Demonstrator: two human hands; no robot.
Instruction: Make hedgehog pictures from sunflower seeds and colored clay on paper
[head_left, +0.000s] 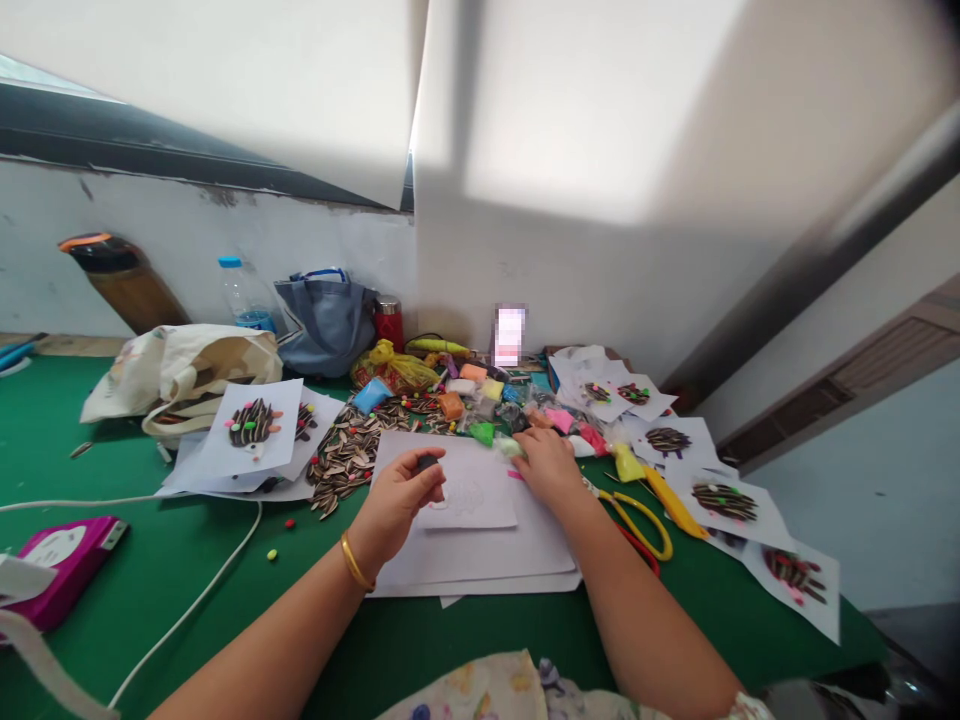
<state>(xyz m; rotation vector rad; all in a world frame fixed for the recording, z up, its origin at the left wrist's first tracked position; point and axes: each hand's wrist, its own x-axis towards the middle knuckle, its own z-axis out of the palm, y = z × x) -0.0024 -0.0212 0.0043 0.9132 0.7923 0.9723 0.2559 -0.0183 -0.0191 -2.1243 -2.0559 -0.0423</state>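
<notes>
My left hand [396, 508] is closed in a pinch around a small black lump of modelling clay [427, 462], above the left side of a small white sheet [480, 510]. Faint outlines are drawn on that sheet, which lies on larger white paper [480, 565]. My right hand [551, 465] reaches over the paper's far right corner, its fingers curled down among small bags of coloured clay. A pale green bag [508, 447] is right beside its fingertips. What those fingers grip, if anything, is hidden.
Striped sunflower seeds [349, 455] lie heaped left of the paper. Yellow-handled scissors [652, 525] and a yellow tool [675, 503] lie at the right. Seed-and-clay pictures [251, 425] are stacked left, with several more along the right edge. A white cable [202, 575] crosses the green table.
</notes>
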